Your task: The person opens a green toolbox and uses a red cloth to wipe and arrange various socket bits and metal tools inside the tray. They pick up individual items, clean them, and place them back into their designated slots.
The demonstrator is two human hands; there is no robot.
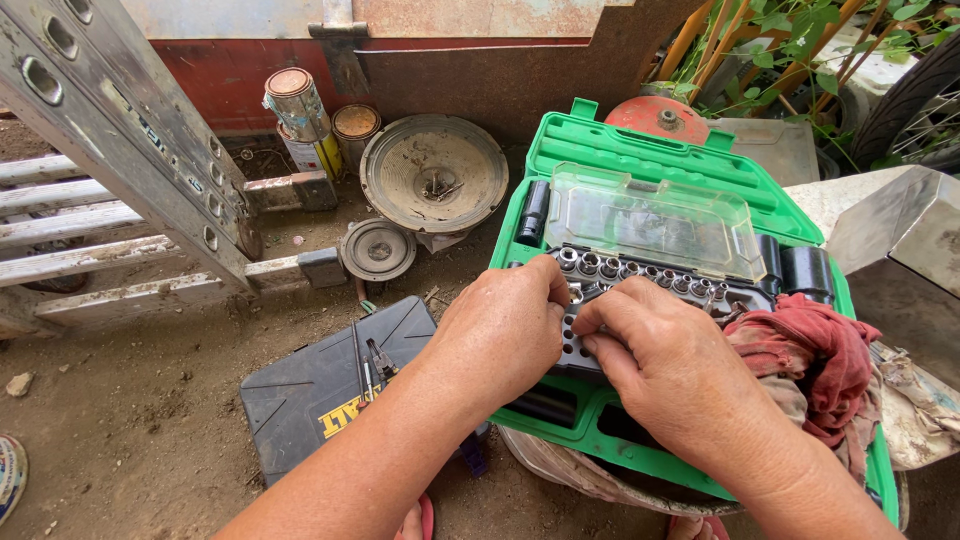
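Picking among the sockets (640,272) of the open green socket case (650,150), left hand (505,335) and right hand (665,365) curl fingers together; no socket seems lifted out yet.

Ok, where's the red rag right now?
In the head view the red rag lies on the right end of the open green socket case, just right of the right hand and below the big black sockets.

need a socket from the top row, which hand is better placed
Left hand, probably: its fingertips touch the socket row at its left end, while the right hand sits lower on the tray.
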